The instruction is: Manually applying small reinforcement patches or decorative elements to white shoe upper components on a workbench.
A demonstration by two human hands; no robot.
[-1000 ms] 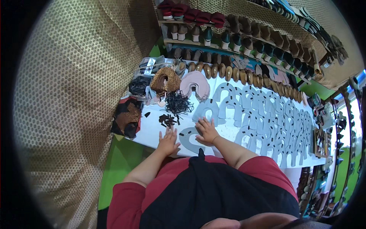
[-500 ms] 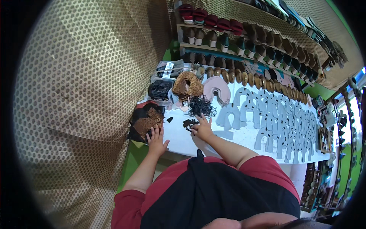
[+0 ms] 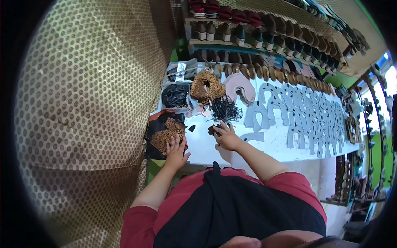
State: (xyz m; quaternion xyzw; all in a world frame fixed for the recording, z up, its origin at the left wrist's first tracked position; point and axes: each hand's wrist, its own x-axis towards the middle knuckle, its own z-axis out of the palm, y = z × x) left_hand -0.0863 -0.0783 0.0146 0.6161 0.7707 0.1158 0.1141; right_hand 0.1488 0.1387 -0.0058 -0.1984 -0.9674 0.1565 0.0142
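At the table's near left, my left hand [image 3: 176, 153] lies with fingers spread on the edge of leopard-print cut pieces [image 3: 162, 138]. These rest on black and red sheet material [image 3: 155, 124]. My right hand [image 3: 227, 139] is a little further right, fingers apart, resting over a small heap of dark scraps [image 3: 212, 129]. Its fingertips touch the scraps, and the hand partly covers them. Between the two hands sits one small black piece [image 3: 192, 128]. Just beyond my right hand is a tangled pile of thin black strips [image 3: 224, 110].
Behind lie a leopard-print U-shaped stack [image 3: 199, 96], a pale pink U-shaped stack [image 3: 244, 86] and a clear box with black plastic [image 3: 175, 97]. Many grey U-shaped pieces [image 3: 297, 107] cover the right side of the white table. Shoe racks [image 3: 264, 45] rise behind; a patterned curtain [image 3: 95, 103] hangs left.
The view has shifted slightly. My right hand now covers more of the dark scraps. My left hand stays at the leopard-print pieces, of which more shows.
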